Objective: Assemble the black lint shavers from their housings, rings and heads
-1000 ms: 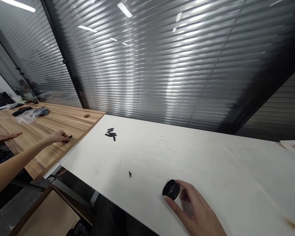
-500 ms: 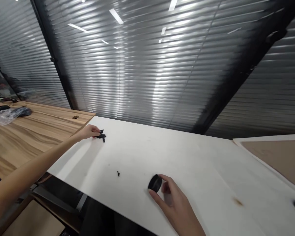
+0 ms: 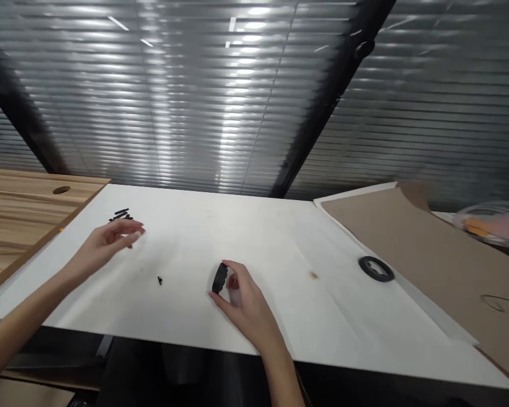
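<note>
Meanwhile, the right hand (image 3: 241, 297) grips a black ribbed disc (image 3: 219, 278) on edge between thumb and fingers, above the white board (image 3: 280, 226). The left hand (image 3: 108, 244) hangs half open, fingers loosely curled, near a small heap of black sticks (image 3: 121, 215). A tiny black piece (image 3: 160, 280) lies between the hands, and a flat black ring (image 3: 375, 268) sits just beside brown cardboard (image 3: 432, 249)
</note>
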Motion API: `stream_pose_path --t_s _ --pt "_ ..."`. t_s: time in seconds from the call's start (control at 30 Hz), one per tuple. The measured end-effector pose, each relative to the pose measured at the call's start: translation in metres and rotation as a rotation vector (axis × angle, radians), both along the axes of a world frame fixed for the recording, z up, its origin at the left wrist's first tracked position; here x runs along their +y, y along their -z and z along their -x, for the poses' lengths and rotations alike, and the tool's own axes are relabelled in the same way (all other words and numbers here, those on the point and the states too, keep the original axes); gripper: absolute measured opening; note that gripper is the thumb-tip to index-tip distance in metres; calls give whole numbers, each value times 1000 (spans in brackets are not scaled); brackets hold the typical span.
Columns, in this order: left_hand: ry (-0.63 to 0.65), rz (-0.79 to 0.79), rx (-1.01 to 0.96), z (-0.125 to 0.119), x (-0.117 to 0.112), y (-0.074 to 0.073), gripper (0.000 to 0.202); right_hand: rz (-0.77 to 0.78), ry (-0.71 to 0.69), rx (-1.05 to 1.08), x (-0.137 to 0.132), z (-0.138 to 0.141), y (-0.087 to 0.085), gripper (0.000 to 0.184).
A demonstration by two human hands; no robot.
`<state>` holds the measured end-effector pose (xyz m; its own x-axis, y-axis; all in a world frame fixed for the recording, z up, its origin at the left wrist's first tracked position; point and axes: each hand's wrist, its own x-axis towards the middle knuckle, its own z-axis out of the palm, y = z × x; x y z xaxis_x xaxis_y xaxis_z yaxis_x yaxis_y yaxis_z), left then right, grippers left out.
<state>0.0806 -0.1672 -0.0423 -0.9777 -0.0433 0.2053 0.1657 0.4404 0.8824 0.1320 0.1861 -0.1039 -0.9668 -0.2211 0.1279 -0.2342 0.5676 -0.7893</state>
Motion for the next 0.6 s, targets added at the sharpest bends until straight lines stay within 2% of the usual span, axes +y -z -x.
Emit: stream_pose_path --t_s 0.13,0.23,0.37,0.47,0.6 --pt "158 -102 -142 -39 76 1 45 58 -40 204 -1 -3 1 53" --pt "306 -190 -247 -55 111 12 37 79 -70 304 -1 -5 2 55" --pt "395 -337 -294 -64 130 34 30 74 -125 339 0 -5 1 57" --pt "366 -401 -278 -70 135 47 28 59 -188 359 0 -5 -2 59" --pt "312 -452 -233 -77 140 51 27 62 -245 384 0 -5 -6 54"
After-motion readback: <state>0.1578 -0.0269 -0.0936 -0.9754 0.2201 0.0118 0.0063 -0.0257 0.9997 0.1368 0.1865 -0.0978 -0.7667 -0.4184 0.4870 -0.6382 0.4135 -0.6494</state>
